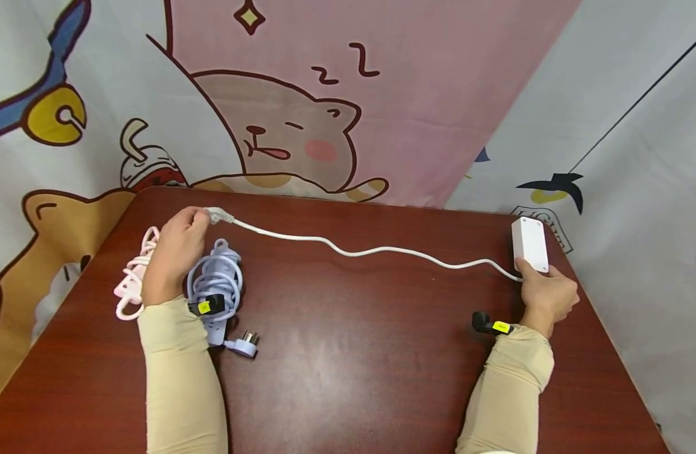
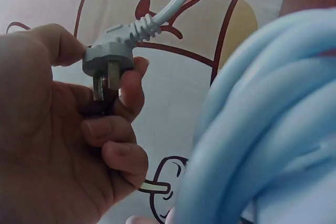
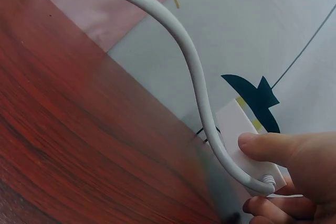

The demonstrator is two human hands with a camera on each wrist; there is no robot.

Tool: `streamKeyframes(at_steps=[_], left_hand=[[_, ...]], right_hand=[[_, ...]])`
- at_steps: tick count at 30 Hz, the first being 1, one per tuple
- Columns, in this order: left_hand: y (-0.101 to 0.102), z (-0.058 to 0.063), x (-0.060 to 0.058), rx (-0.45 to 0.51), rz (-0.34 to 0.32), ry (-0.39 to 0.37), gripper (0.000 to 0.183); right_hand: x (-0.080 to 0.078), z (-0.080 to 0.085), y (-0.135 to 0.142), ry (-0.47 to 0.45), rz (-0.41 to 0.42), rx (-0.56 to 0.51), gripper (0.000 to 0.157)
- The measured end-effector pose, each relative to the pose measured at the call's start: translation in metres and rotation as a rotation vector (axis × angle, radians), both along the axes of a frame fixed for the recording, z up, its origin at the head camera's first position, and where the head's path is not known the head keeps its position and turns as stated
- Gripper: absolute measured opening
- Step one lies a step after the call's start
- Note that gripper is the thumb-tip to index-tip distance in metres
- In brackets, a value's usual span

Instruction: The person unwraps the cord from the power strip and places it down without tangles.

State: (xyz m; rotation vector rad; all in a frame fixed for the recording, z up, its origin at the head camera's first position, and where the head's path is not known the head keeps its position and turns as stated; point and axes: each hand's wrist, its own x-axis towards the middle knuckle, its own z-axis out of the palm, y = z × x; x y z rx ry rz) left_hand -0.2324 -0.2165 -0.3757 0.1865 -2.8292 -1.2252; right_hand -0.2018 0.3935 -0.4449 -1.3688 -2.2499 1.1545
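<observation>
A white power strip (image 1: 532,244) is gripped at its cord end by my right hand (image 1: 546,293), the thumb lying on its face in the right wrist view. From that end a white cord (image 1: 353,253) runs slack across to the left. My left hand (image 1: 180,249) pinches its plug (image 2: 110,56) between thumb and fingers, metal prongs showing in the left wrist view. Just right of the left forearm lies a bluish power strip (image 1: 216,284) wrapped in its own cord, its plug (image 1: 244,345) on the table. A pink power strip (image 1: 135,277) with coiled cord lies on the other side, partly hidden by the left hand.
The brown wooden table (image 1: 348,378) reaches back to a cartoon-printed curtain (image 1: 427,126) that hangs along its far and side edges. Close to the left wrist camera, the bluish coiled cord (image 2: 262,119) fills much of that view.
</observation>
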Motion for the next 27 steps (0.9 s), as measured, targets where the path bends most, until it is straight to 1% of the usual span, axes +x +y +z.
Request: streamKeyframes(at_steps=[3, 5, 7, 10, 14, 17, 19, 21, 23, 25, 27], left_hand=[[-0.002, 0.001, 0.001, -0.036, 0.009, -0.057, 0.063], [-0.004, 0.002, 0.0, -0.047, 0.017, -0.1, 0.063], [-0.006, 0.002, -0.004, -0.045, 0.022, -0.138, 0.061], [-0.007, 0.001, -0.017, 0.013, 0.011, -0.173, 0.06], [-0.01, -0.001, -0.043, 0.078, -0.019, -0.22, 0.053], [-0.015, 0.0, -0.062, 0.094, -0.068, -0.301, 0.051], [-0.019, 0.001, -0.071, 0.112, -0.114, -0.367, 0.054], [-0.022, 0.001, -0.077, 0.128, -0.155, -0.441, 0.056], [-0.025, 0.0, -0.082, 0.131, -0.177, -0.492, 0.057], [-0.027, -0.001, -0.085, 0.111, -0.195, -0.523, 0.056], [-0.027, -0.003, -0.087, 0.084, -0.202, -0.535, 0.054]], right_hand=[[-0.001, 0.0, -0.001, 0.01, -0.02, 0.0, 0.085], [-0.002, -0.001, -0.003, 0.017, -0.014, 0.0, 0.086], [-0.004, -0.001, -0.005, 0.024, 0.001, 0.004, 0.087], [-0.005, -0.001, -0.007, 0.022, 0.037, 0.027, 0.085], [-0.004, -0.003, -0.012, 0.011, 0.076, 0.061, 0.083], [-0.003, -0.004, -0.017, 0.011, 0.095, 0.083, 0.081], [-0.004, -0.004, -0.019, 0.008, 0.1, 0.092, 0.079], [-0.005, -0.004, -0.02, 0.001, 0.104, 0.098, 0.078], [-0.006, -0.004, -0.019, -0.006, 0.111, 0.099, 0.079], [-0.007, -0.003, -0.019, -0.012, 0.117, 0.098, 0.08], [-0.008, -0.003, -0.02, -0.013, 0.122, 0.1, 0.081]])
